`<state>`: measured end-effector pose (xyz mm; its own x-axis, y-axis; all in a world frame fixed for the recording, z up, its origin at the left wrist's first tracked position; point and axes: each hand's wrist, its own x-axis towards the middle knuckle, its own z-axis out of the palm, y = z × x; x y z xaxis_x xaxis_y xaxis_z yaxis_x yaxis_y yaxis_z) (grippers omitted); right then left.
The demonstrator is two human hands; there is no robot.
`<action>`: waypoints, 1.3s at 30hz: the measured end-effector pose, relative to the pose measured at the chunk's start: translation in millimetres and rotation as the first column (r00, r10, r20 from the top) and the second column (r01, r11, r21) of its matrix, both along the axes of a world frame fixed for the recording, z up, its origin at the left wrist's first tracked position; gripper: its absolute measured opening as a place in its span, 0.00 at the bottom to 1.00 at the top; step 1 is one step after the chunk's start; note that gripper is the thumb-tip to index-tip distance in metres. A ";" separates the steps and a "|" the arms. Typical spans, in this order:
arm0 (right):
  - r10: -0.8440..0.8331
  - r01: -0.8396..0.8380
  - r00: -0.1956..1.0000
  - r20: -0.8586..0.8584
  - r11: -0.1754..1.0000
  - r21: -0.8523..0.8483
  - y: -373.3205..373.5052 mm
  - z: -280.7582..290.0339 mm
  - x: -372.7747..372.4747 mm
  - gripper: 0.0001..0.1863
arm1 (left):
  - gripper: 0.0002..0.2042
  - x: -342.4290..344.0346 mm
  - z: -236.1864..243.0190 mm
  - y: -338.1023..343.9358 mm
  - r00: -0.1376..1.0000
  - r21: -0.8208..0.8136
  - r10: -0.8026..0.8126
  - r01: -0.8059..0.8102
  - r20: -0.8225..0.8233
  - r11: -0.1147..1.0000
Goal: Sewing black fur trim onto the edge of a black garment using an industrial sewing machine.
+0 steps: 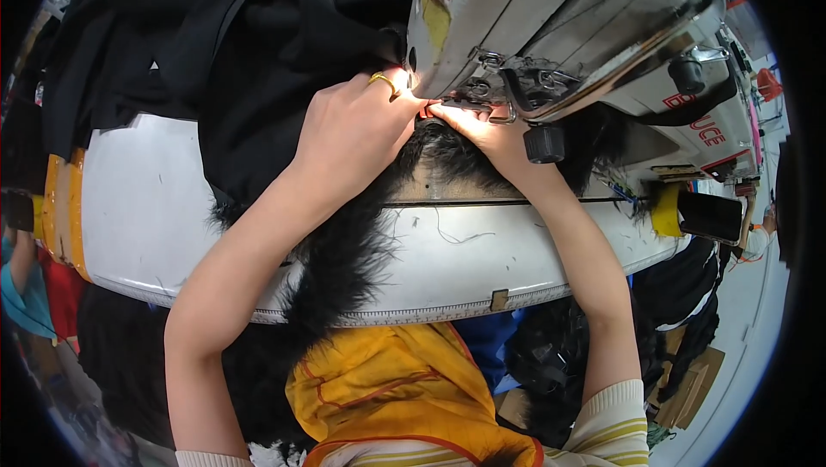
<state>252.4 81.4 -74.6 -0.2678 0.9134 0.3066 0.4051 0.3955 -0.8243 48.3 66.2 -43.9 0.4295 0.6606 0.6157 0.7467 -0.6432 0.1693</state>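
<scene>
Both hands meet under the head of a white sewing machine (525, 28), where a lamp lights the fingertips brightly. My left hand (348, 136), a gold ring on one finger, is closed at the edge of a black fabric (258, 97), its fingertips partly hidden. My right hand (490, 136) comes in from the other side, thumb and fingers pinched on a black fluffy trim (443, 149) beside the presser foot. The trim runs down under my left forearm (344, 269) and over the table's front edge. Glare and the machine head hide the needle.
The white sewing table (456, 243) has a ruler strip (430, 316) along its curved front edge and loose threads on top. A phone (710, 216) stands at the right by yellow tape (665, 209). A yellow-orange apron (396, 390) covers my lap. Another person's arm (21, 261) shows far left.
</scene>
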 end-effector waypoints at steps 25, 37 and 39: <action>-0.151 0.088 0.937 0.314 0.975 0.204 8.9 1.9 -7.8 0.24 | 0.08 4.3 -0.7 -3.1 0.999 0.015 0.017 -0.016 -0.035 1.000; 0.114 -0.141 0.958 0.261 0.986 0.085 -43.3 70.5 28.5 0.10 | 0.10 -0.8 18.6 -38.0 0.965 0.026 -0.002 0.010 -0.262 1.000; 0.039 -0.221 0.816 0.577 0.943 0.248 -37.1 58.6 17.5 0.21 | 0.09 0.0 18.4 -28.9 0.964 0.037 -0.013 0.024 -0.265 0.999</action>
